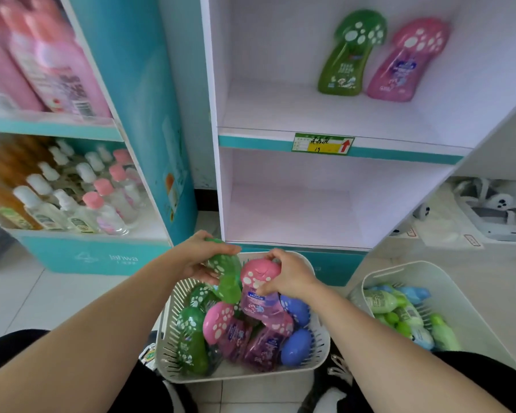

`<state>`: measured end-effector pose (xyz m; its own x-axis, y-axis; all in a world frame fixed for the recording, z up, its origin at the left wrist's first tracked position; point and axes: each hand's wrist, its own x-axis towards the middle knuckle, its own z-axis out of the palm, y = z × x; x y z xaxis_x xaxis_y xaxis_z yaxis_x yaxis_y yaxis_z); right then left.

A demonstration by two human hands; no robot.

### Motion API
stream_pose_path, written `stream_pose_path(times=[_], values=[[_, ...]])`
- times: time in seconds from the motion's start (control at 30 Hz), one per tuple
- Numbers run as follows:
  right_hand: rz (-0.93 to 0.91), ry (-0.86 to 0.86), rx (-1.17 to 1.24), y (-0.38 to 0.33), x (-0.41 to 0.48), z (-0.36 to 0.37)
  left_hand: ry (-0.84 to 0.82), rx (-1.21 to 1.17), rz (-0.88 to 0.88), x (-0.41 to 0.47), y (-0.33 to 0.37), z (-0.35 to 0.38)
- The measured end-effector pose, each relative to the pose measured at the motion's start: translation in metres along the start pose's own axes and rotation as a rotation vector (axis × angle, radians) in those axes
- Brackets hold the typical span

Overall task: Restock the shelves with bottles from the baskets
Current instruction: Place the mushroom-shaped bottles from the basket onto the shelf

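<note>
a single head-worn view looks forward and down, close over the near basket, shelves just beyond.

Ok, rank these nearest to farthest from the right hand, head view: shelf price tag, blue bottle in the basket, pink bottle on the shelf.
1. Blue bottle, in the basket under the right hand.
2. Price tag, above the basket.
3. Pink bottle, upper shelf, right.

White-spotted green bottle and pink bottle, plain blue bottles, white basket, teal-trimmed white shelf, blurred, possibly orange bottles.
</note>
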<state>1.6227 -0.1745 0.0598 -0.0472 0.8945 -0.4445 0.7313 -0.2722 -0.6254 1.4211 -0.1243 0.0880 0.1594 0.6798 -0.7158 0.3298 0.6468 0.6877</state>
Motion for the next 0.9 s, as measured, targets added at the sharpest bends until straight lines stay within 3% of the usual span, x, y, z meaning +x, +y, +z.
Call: stream_pose_path(times=[0.2, 0.47, 0.63, 0.73, 0.9], values=[[-0.006, 0.068, 0.002, -0.009, -0.01, -0.014, 0.062, 0.013, 0.023, -0.014, 0.01, 0.013], [-0.023, 0.154, 0.037, -0.017, -0.021, -0.035, -0.176, 0.003, 0.055, -0.032, 0.021, 0.009], [-0.023, 0.191, 0.131, -0.023, -0.029, -0.053, -0.05, 0.217, 0.167, -0.046, 0.026, 0.005], [-0.03, 0.226, 0.178, -0.028, -0.036, -0.066, 0.119, 0.393, 0.264, -0.056, 0.032, 0.0], [-0.061, 0.269, 0.22, -0.04, -0.051, -0.088, 0.234, 0.468, 0.394, -0.073, 0.046, -0.008]])
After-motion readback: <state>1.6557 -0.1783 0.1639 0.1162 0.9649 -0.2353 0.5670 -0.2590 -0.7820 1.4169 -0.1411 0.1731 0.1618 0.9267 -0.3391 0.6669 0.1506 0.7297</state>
